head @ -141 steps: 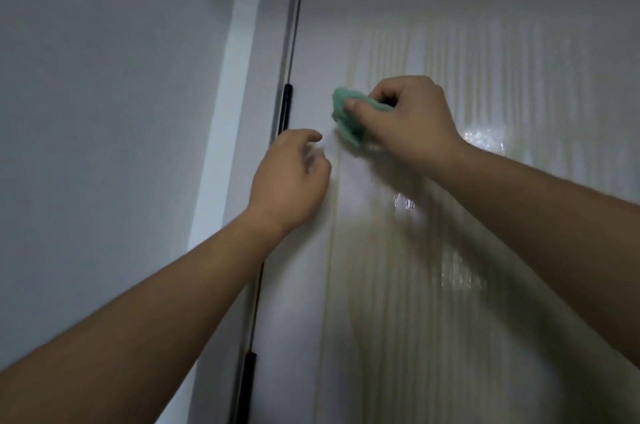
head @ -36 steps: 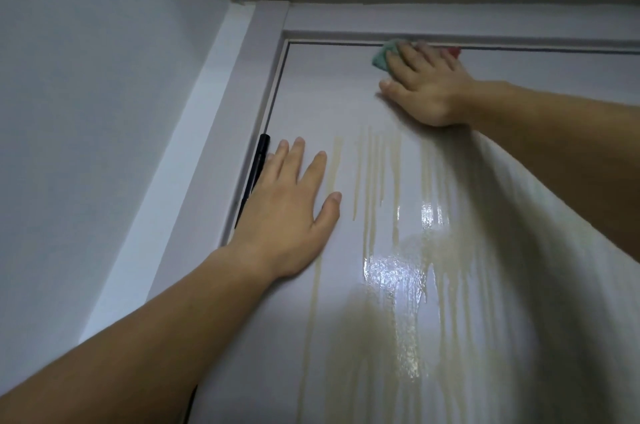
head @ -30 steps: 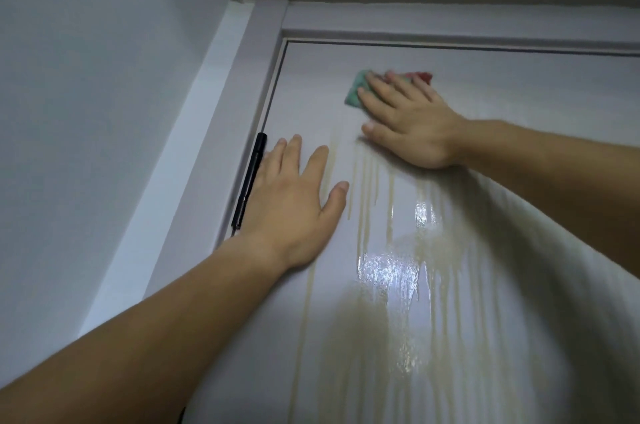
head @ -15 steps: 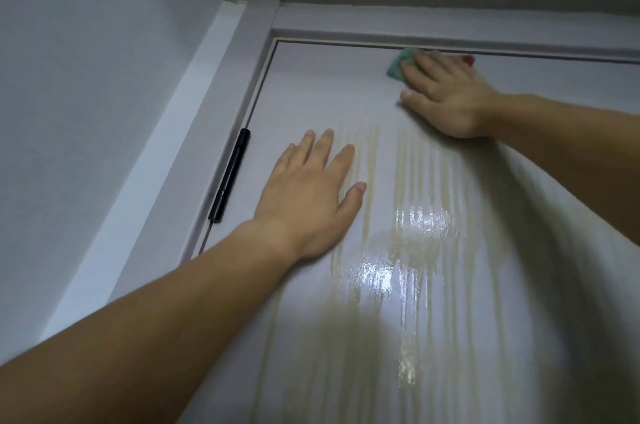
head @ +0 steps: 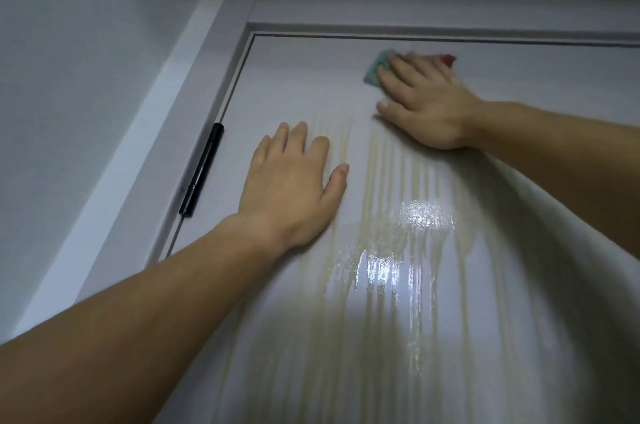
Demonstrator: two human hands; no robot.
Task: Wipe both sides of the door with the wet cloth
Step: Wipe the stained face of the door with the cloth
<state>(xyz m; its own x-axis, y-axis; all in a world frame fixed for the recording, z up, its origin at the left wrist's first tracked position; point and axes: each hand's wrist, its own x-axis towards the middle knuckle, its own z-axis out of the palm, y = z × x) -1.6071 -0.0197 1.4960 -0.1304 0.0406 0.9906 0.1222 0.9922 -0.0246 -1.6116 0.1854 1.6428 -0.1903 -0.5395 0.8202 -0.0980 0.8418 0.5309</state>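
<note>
The white door point(head: 304, 77) fills most of the view, seen from below, its face wet with yellowish streaks running down. My right hand point(head: 426, 101) lies flat with straight fingers on a green cloth point(head: 374, 71) near the door's top edge, pressing it against the surface; a red corner of the cloth point(head: 448, 58) shows past the fingers. My left hand point(head: 294, 188) rests flat on the door lower down, fingers spread, holding nothing.
A black hinge point(head: 202, 170) sits on the door's left edge beside my left hand. The white door frame point(head: 214, 52) runs along the left and top. A grey wall point(head: 69, 77) stands at the left and the ceiling above.
My right hand with the cloth has slid down a little from the door's top edge. My left hand stays flat on the door.
</note>
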